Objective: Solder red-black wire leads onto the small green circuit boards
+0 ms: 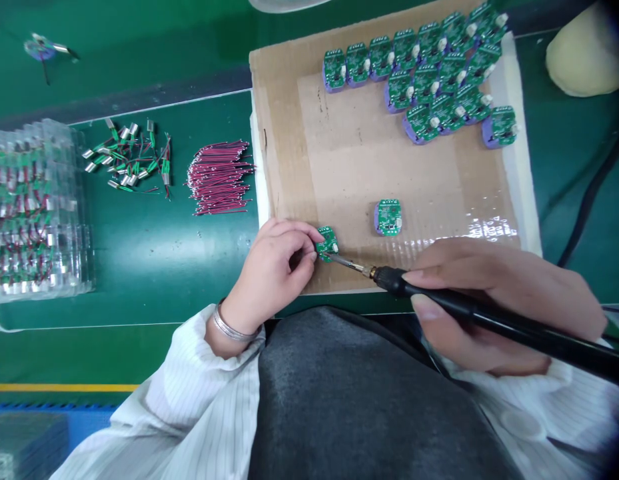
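Left hand [272, 267] pinches a small green circuit board [327, 243]; right hand [494, 300] grips a black soldering iron [439, 301] penwise, tip at the board's edge.
Board looks light, stiff, fragile; best held by its rim. It sits on a cardboard sheet [284, 133] over a green mat [164, 267]. Another board [388, 217] lies ahead, more boards [419, 73] in rows beyond; leftward, red-black wires [219, 177], wired metal cylinders [129, 157], clear plastic trays [29, 213].

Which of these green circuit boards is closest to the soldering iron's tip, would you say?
The green circuit board held in the left hand, at the tip of the soldering iron in the right hand; every other board lies on the cardboard.
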A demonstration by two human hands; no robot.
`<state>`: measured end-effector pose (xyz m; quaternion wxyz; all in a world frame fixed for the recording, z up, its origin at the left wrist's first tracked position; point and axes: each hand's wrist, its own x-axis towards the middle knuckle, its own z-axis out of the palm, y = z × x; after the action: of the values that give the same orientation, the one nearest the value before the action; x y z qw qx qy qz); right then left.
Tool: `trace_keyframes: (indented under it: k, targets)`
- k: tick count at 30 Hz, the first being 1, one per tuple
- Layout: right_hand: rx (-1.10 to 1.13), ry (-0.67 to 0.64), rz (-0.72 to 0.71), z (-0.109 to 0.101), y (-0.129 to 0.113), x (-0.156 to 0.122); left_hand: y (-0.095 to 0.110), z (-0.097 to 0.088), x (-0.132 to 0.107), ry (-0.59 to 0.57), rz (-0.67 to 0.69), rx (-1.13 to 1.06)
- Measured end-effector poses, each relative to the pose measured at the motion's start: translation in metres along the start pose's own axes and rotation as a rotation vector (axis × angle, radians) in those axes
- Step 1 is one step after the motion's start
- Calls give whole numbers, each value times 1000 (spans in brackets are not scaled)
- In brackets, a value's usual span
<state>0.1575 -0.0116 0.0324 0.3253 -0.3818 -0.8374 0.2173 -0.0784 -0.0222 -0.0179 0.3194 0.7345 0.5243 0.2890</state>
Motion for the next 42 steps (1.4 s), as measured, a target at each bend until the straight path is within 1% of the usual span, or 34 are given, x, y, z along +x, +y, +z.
trace_keyframes:
  k: [7, 13, 19, 24, 29, 35, 38, 42]
  targets:
    - [1, 1, -87, 7, 2, 3, 0, 1, 1, -3, -25, 13]
    - [-10, 23, -67, 9, 2, 1, 1, 2, 0, 0, -27, 13]
    - [10, 6, -110, 10, 3, 4, 1, 1, 0, 1, -29, 14]
    - [3, 41, -101, 13, 4, 3, 1, 1, 0, 3, -27, 10]
    - [11, 9, -117, 11, 5, 3, 2, 1, 1, -3, -28, 9]
    - [-6, 23, -103, 9, 4, 2, 1, 1, 1, -2, -23, 10]
    - [-8, 7, -101, 10, 4, 3, 1, 1, 1, -3, -25, 13]
    - [-9, 7, -142, 10, 4, 3, 1, 2, 1, 2, -26, 20]
